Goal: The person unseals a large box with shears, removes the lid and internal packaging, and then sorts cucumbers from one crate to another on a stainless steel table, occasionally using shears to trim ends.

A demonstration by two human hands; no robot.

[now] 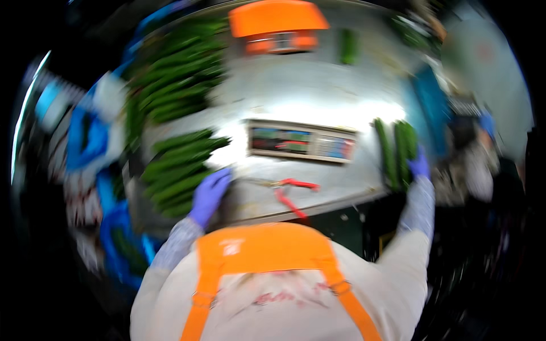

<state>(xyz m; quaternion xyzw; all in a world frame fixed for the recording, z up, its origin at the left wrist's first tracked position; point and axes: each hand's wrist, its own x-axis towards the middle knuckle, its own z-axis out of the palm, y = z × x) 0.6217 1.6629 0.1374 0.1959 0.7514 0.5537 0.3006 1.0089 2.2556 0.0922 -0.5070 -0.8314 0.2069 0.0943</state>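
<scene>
Both hands wear purple gloves. My left hand is beside the right end of a lower stack of cucumbers on the metal table; blur hides whether its fingers touch one. My right hand rests against the outer side of a few cucumbers at the table's right edge; its grip is not clear. Between the hands lie pruning shears with red handles, their handles spread. Just beyond them sits a digital scale's panel with displays and keys.
A larger cucumber pile fills the back left. An orange scale or device stands at the far side, with a single cucumber to its right. Blue bags line the left side; a blue sheet hangs at the right.
</scene>
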